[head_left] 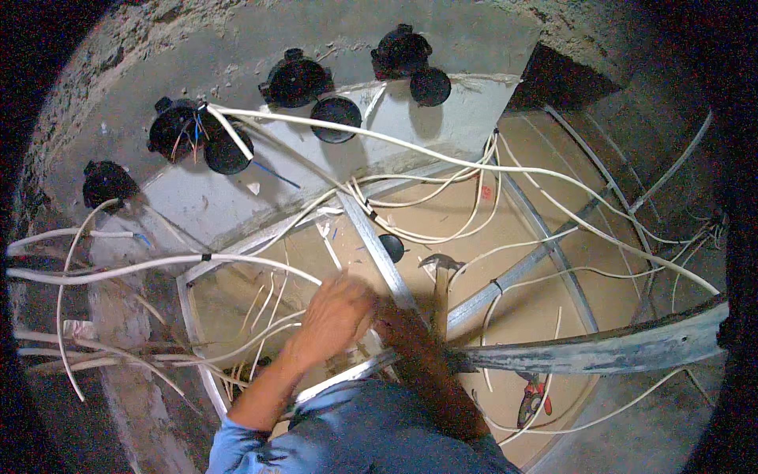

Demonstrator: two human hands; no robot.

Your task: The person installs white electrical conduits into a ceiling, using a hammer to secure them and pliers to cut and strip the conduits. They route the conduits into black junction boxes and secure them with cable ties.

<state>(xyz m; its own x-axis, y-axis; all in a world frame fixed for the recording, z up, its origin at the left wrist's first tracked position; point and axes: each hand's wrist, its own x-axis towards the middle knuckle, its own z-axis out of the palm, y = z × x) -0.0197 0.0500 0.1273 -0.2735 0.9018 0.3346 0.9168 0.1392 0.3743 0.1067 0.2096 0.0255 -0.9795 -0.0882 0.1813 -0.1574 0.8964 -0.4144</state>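
My left hand (339, 306) is blurred by motion, its fingers curled in toward my right hand. A thick white cable (237, 259) runs in from the left and reaches my left hand; whether the fingers grip it is hidden. Close against it, my right hand (392, 322) lies in deep shadow, its fingers not readable. Just right of my hands a hammer (440, 296) lies on the brown board (466, 213), its head away from me.
Several black round electrical boxes (295, 81) line the concrete wall ahead. Grey metal profiles (377, 245) cross the board, and a curved grey beam (600, 347) spans the right. White cables (426, 144) loop throughout. Red-handled pliers (534, 401) lie low right.
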